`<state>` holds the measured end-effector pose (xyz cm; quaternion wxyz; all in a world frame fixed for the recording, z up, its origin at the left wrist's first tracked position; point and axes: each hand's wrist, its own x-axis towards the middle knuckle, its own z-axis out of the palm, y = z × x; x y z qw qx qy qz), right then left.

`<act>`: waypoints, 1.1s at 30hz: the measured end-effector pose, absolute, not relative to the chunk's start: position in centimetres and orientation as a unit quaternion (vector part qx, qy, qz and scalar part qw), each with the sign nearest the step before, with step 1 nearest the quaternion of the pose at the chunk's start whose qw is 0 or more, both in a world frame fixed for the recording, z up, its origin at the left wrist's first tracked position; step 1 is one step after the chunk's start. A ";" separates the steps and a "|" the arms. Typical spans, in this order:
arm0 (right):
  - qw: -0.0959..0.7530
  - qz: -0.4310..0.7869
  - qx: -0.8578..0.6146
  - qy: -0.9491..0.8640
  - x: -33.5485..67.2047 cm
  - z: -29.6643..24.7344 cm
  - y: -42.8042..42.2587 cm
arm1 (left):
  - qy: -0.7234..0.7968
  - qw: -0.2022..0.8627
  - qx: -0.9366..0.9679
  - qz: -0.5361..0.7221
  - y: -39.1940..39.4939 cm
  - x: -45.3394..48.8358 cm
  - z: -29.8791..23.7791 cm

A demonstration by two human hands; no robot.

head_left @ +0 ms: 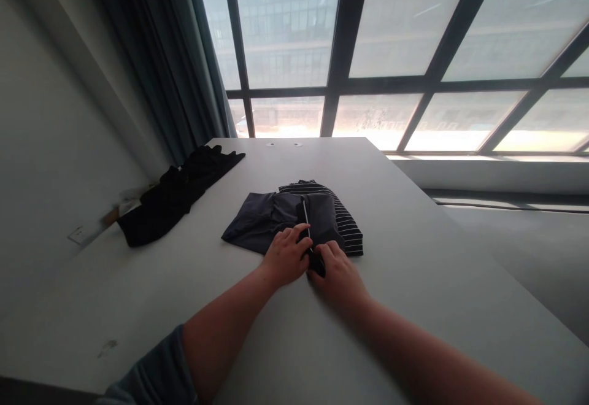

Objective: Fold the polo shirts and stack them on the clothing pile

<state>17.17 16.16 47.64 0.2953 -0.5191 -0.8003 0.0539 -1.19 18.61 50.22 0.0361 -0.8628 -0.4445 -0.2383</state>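
A folded dark grey garment (257, 216) lies in front of me on the white table, with a black strip and a thin white line across its middle. My left hand (286, 256) rests on its near side with fingers curled, gripping the cloth beside the white line. Close by, my right hand (338, 273) has its thumb and fingers closed around the black part at the near edge. A black garment with white stripes (350, 233) lies partly under the grey one, showing at its right and far side. The exact kind of both garments is hard to tell.
A heap of black clothing (170, 199) lies along the table's left edge by the wall. The white table (414, 282) reaches toward large windows (294, 30). A dark curtain (161, 49) hangs at the far left. A wall socket (79, 234) is left of the table.
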 end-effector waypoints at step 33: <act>0.472 -0.195 -0.475 -0.717 24.9 54.9 14.8 | -0.583 0.066 -0.692 -0.420 19.7 -6.4 53.0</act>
